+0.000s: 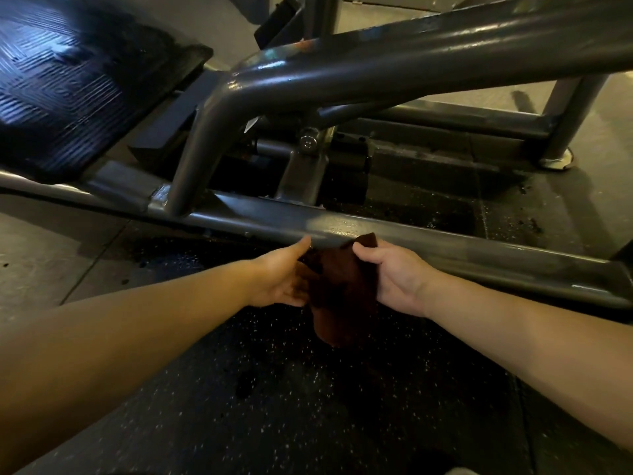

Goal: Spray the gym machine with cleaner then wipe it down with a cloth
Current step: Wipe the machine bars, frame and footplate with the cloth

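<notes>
Below mid-frame, where does the cloth sit, and what do the hands have? (TRAINEE)

Dark brown soft fabric cloth [342, 296] hangs between both hands, just in front of the lower rail [479, 255] of the grey painted steel gym machine [376, 73]; its top corner overlaps the rail's near edge; its tail droops toward the black speckled rubber floor [308, 406]. Right hand [397, 279] pinches the upper right edge under the thumb; left hand [281, 279] lies against the left edge, thumb stretched to the rail; its fingers are hidden behind the fabric, so a grip cannot be confirmed. (INSTRUCTOR)

How will it handle? (TRAINEE)

Expect light, limp material with no stiffness; it will likely fold and bunch under pressure. Recommended hold: gather the upper portion into one palm, fingers spread behind it, so a flat pad meets the rail; avoid a corner-only hold; the loose tail may sweep the floor and collect grit. (INSTRUCTOR)
</notes>
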The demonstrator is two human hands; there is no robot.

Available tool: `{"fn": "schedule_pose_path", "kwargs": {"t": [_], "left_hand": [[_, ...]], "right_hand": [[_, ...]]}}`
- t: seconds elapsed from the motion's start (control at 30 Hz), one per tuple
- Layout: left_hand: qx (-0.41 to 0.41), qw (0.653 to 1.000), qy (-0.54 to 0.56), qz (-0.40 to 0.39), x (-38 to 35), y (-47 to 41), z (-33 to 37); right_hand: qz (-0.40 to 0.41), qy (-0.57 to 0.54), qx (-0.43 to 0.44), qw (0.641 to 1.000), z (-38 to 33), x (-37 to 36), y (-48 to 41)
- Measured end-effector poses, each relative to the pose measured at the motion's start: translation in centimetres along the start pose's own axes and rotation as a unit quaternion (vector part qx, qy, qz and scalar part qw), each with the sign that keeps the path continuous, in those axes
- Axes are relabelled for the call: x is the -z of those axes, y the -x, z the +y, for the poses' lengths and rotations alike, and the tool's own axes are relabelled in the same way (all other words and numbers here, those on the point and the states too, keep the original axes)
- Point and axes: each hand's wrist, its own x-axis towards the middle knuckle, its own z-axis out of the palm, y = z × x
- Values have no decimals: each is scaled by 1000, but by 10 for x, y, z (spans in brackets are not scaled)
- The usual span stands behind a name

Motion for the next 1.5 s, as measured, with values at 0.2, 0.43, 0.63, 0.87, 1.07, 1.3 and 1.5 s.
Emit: {"fn": "schedule_pose_path", "kwargs": {"t": [0.2, 0.43, 0.63, 0.87, 1.07, 1.3, 1.5], "left_hand": [[-120, 993, 3, 10, -13, -2, 1], [-170, 983, 32, 55, -14, -4, 1], [-164, 979, -20, 118, -24, -1, 2], [-150, 971, -154, 104, -36, 2, 16], [-206, 852, -457, 149, -60, -6, 38], [-222, 836, -476, 161, -103, -52, 76], [-227, 864, -423, 150, -157, -98, 95]], "right_hand": [[16, -15, -3, 1000, -4, 8, 0], [75, 122, 6, 990, -8, 18, -5], [197, 193, -25, 961, -5, 29, -12], [110, 434, 10, 894, -17, 36, 8], [59, 640, 58, 764, -30, 62, 31], [4, 176, 13, 984, -15, 125, 32], [77, 70, 14, 994, -13, 171, 37]]}}
